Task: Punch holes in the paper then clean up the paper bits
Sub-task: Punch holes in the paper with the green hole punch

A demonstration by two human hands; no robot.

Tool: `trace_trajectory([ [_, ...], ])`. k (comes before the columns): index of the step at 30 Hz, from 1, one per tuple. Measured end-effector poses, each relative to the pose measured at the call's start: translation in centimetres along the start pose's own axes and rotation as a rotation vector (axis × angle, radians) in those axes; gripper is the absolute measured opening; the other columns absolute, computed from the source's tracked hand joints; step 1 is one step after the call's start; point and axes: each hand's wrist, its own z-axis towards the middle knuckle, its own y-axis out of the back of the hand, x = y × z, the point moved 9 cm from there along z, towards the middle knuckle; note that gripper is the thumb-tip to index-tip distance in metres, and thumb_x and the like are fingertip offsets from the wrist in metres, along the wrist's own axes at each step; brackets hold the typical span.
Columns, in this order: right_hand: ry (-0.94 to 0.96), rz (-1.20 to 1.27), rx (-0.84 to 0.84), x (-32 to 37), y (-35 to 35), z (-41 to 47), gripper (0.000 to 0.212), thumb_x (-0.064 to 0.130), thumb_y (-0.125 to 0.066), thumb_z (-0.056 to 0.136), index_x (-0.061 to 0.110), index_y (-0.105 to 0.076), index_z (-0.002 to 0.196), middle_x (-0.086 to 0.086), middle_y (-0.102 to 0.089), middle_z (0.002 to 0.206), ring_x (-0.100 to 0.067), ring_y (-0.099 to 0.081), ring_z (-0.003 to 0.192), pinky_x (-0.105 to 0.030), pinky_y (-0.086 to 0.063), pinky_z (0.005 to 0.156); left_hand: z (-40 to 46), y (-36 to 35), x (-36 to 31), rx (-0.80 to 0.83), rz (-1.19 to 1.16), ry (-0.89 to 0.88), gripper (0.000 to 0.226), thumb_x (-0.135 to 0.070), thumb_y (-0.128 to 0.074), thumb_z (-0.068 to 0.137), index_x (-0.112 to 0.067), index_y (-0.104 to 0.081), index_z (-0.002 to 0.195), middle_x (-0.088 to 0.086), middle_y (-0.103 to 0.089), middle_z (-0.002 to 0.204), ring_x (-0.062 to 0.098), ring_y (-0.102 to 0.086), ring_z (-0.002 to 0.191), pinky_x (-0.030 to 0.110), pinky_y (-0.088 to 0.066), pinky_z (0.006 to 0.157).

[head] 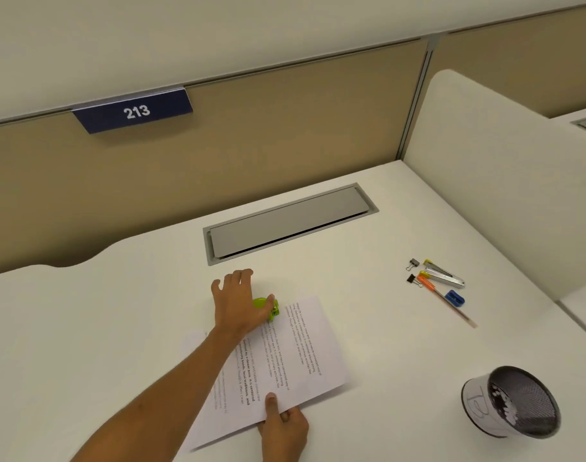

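Printed paper sheets [295, 355] lie slanted on the white desk [85, 328]. A small green hole punch [272, 311] sits on the far edge of the sheets. My left hand [238, 301] rests on top of the punch, palm down, thumb wrapped along its right side and fingers spread past it. My right hand [283, 425] pinches the near edge of the sheets, thumb on top. Most of the punch is hidden under my left hand. No loose paper bits are visible on the desk.
A black mesh cup [518, 405] with a white band lies tilted at the near right, with white flecks inside. A silver stapler [446, 278], two binder clips [413, 264], an orange pencil [451, 305] and a blue sharpener [454, 298] lie at the right. A grey cable hatch [285, 225] is behind the punch.
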Motion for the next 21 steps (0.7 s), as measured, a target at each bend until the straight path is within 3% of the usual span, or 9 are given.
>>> trace_trajectory([
  [4, -0.009, -0.003, 0.007, 0.4, -0.1, 0.0, 0.012, 0.008, -0.077, 0.081, 0.009, -0.07, 0.072, -0.007, -0.069, 0.056, -0.025, -0.069, 0.062, -0.05, -0.061, 0.071, -2.1, 0.1, 1.5, 0.074, -0.059, -0.112, 0.074, -0.057, -0.063, 0.073, -0.017, -0.056, 0.135, 0.007, -0.062, 0.132, 0.029, -0.055, 0.123, 0.049, -0.037, 0.105],
  [7, -0.021, 0.029, 0.009, 0.1, -0.1, -0.1, 0.008, 0.005, -0.075, 0.082, 0.008, -0.071, 0.075, -0.012, -0.072, 0.066, -0.03, -0.07, 0.07, -0.053, -0.06, 0.076, -2.6, -0.6, 1.3, 0.15, -0.018, -0.166, 0.058, -0.049, -0.069, 0.082, -0.022, -0.06, 0.132, 0.003, -0.067, 0.126, 0.026, -0.057, 0.119, 0.048, -0.035, 0.104],
  [10, -0.019, 0.048, -0.003, -0.1, -0.2, 0.0, 0.006, 0.005, -0.075, 0.082, -0.001, -0.072, 0.081, -0.013, -0.071, 0.063, -0.026, -0.069, 0.064, -0.049, -0.061, 0.072, -2.7, -0.5, 1.1, 0.177, 0.004, -0.167, 0.05, -0.047, -0.068, 0.087, -0.026, -0.06, 0.132, -0.001, -0.07, 0.123, 0.022, -0.057, 0.118, 0.044, -0.033, 0.104],
  [18, -0.01, 0.098, -0.013, -0.5, -0.3, 0.5, 0.019, 0.005, -0.074, 0.083, 0.015, -0.068, 0.068, -0.006, -0.072, 0.057, -0.024, -0.071, 0.064, -0.035, -0.06, 0.058, -2.9, -0.1, 0.7, 0.18, 0.017, -0.15, 0.05, -0.045, -0.066, 0.09, -0.027, -0.056, 0.135, -0.006, -0.07, 0.126, 0.023, -0.056, 0.116, 0.043, -0.034, 0.102],
  [21, -0.001, 0.082, -0.007, -0.7, -0.4, 0.4, 0.017, 0.006, -0.074, 0.083, 0.015, -0.068, 0.07, -0.007, -0.073, 0.062, -0.024, -0.072, 0.066, -0.038, -0.061, 0.059, -3.1, -0.4, 0.7, 0.202, -0.027, -0.144, 0.053, -0.041, -0.066, 0.091, -0.022, -0.054, 0.139, 0.0, -0.067, 0.132, 0.026, -0.06, 0.116, 0.04, -0.043, 0.1],
])
